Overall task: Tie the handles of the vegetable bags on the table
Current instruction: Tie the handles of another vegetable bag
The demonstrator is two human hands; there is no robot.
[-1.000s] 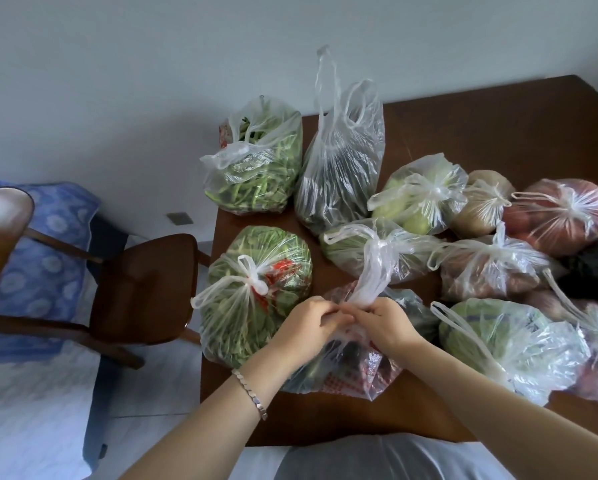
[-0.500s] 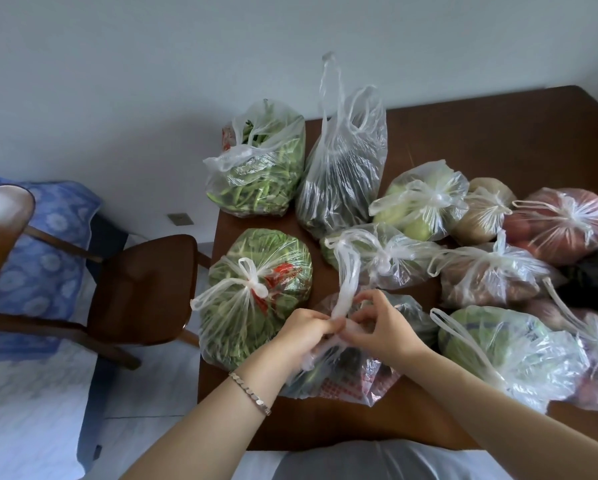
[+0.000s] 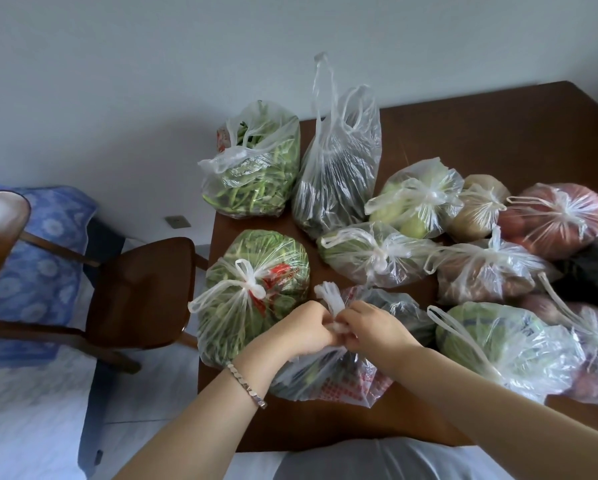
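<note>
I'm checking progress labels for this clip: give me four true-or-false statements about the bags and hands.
1. The left hand and the right hand both grip the handles of the nearest bag. True.
2. The tall bag at the back is knotted shut. False: its loops stand up untied.
3. A bracelet sits on the left wrist. True.
4. The chair stands at the table's right side. False: it stands at the left side.

Clear near bag [image 3: 339,375] of dark vegetables, red-checked print, slumped on its side; handles [image 3: 329,296] bunched into a white tuft, upright on top. Just left of it, knotted bag of greens [image 3: 256,306]. Beyond it, two unknotted: bean bag [image 3: 256,178], handles sagging; tall bag [image 3: 335,181], loops upright. Right of it, knotted bags [image 3: 505,344] clustered.
</note>
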